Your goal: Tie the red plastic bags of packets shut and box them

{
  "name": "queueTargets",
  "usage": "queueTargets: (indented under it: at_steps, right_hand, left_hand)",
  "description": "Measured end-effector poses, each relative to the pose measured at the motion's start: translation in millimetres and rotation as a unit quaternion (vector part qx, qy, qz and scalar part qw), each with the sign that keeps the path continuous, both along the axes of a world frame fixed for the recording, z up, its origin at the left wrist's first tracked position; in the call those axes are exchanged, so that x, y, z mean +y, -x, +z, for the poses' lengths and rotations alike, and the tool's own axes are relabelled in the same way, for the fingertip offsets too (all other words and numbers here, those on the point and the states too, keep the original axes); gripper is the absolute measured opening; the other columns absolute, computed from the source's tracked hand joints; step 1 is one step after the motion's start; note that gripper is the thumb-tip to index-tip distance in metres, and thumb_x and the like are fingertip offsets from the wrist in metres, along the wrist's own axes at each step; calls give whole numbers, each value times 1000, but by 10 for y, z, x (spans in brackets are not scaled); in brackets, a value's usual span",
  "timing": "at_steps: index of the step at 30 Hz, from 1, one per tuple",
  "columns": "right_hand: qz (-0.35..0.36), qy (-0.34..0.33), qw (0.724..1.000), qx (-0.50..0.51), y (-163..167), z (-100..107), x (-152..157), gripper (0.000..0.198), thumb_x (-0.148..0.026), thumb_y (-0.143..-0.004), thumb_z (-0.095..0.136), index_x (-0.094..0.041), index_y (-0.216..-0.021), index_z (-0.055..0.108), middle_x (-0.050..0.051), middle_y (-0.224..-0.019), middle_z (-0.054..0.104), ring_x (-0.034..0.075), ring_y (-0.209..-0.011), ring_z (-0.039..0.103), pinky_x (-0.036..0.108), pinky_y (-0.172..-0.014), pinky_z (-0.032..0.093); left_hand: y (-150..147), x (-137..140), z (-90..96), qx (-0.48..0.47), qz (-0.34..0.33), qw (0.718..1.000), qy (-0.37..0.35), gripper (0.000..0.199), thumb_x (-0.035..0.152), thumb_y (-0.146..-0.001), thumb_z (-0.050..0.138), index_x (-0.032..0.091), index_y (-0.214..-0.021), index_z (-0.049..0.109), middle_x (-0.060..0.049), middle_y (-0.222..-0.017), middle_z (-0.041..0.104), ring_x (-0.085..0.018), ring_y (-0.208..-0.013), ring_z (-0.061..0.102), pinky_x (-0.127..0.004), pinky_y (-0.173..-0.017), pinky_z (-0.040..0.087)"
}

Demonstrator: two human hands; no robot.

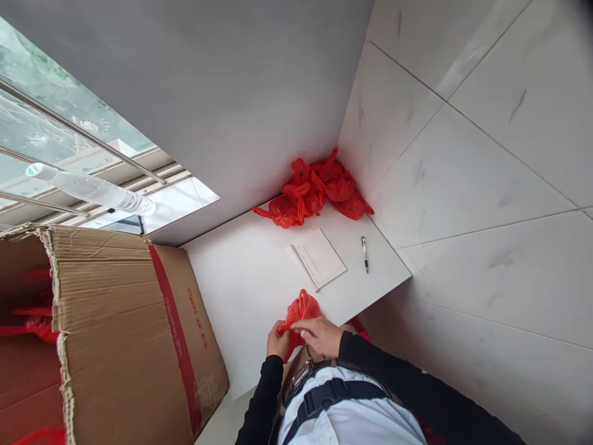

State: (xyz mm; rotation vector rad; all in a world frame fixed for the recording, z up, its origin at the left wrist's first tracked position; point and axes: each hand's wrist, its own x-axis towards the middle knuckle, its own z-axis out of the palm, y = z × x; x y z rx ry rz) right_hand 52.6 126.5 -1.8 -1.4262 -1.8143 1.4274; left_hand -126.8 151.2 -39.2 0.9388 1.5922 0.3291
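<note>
A red plastic bag (pixel 304 305) is at the near edge of the white table, close to my body. My left hand (pixel 278 341) grips its left side with curled fingers. Across its near part reaches my right hand (pixel 322 335), thumb and fingers pinched on the plastic. What the bag contains is hidden. Just beyond it lies a notepad (pixel 319 258) with handwritten lines, and a pen (pixel 365 254) rests to the right of that.
Several knotted red bags (pixel 319 188) are heaped in the far corner against the walls. At left, a large open cardboard box (pixel 120 321) holds more red plastic. A clear bottle (pixel 92 188) stands on the window sill. The white table (pixel 231 278) meets a tiled wall at right.
</note>
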Motion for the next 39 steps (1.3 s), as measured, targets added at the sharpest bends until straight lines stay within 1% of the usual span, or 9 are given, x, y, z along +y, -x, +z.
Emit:
queueTargets:
  at_steps: [3, 6, 13, 18, 22, 25, 28, 35, 39]
  right_hand:
    - [-30, 5, 997, -69, -157, -202, -120, 30, -24, -100, 58, -17, -129, 59, 11, -124, 64, 26, -117, 61, 50, -102, 48]
    - [-9, -17, 995, -101, -180, -385, -96, 41, -31, -97, 64, -19, -135, 55, 11, -139, 54, 31, -129, 51, 56, -107, 43]
    - [-1, -27, 988, -154, -13, -603, 26, 28, -34, -98, 64, -16, -119, 63, 9, -120, 64, 24, -108, 63, 47, -95, 53]
    - [-45, -26, 981, -186, -263, -556, -25, 24, -33, -99, 62, -16, -115, 64, 8, -117, 64, 23, -104, 64, 44, -92, 54]
    - [-21, -34, 983, -177, -181, -472, 4, 27, -36, -97, 64, -16, -115, 63, 8, -119, 63, 24, -108, 62, 46, -94, 53]
    - [4, -32, 986, -166, -7, -442, 52, 32, -38, -96, 65, -16, -119, 62, 9, -119, 63, 24, -107, 63, 46, -93, 53]
    - [22, -30, 987, -154, 68, -443, 60, 32, -38, -97, 65, -16, -120, 62, 9, -120, 64, 24, -107, 63, 47, -94, 53]
    - [-46, -24, 983, -175, -183, -393, -45, 23, -34, -98, 63, -15, -111, 64, 8, -115, 65, 23, -105, 63, 45, -93, 53]
    - [-47, -44, 987, -148, -165, -267, -13, 28, -37, -96, 65, -16, -115, 64, 8, -119, 63, 25, -111, 60, 47, -97, 50]
  left_hand:
    - [233, -65, -139, -3, 9, 1000, 25, 24, 35, -95, 63, 13, -103, 65, -4, -97, 68, -17, -81, 67, -33, -71, 58]
    - [360, -101, -208, -12, 13, 999, 28, 23, 34, -95, 63, 13, -103, 65, -3, -95, 68, -16, -79, 66, -32, -70, 58]
    - [543, -186, -330, 41, 32, 999, -17, 25, 35, -95, 62, 13, -106, 65, -4, -97, 67, -17, -81, 67, -33, -71, 58]
    - [775, -235, -209, 143, 41, 984, -103, 38, 35, -95, 61, 16, -128, 57, -11, -124, 62, -24, -103, 65, -44, -86, 57]
    - [606, -194, -108, 148, -84, 963, -207, 49, 33, -92, 66, 20, -138, 52, -12, -149, 46, -33, -134, 46, -59, -109, 40]
    - [442, -101, -99, 136, -191, 945, -228, 37, 34, -91, 66, 18, -125, 62, -11, -135, 59, -30, -129, 52, -58, -109, 40]
    - [422, -18, -111, 151, -238, 932, -227, 25, 35, -93, 65, 15, -109, 67, -9, -117, 67, -26, -114, 61, -52, -102, 47]
    - [723, -22, -17, 192, -172, 935, -242, 22, 36, -96, 60, 16, -101, 67, -7, -106, 69, -21, -100, 65, -44, -93, 53]
    - [683, -44, 69, 166, -147, 939, -262, 24, 36, -97, 59, 15, -106, 66, -7, -107, 69, -21, -99, 66, -44, -91, 54]
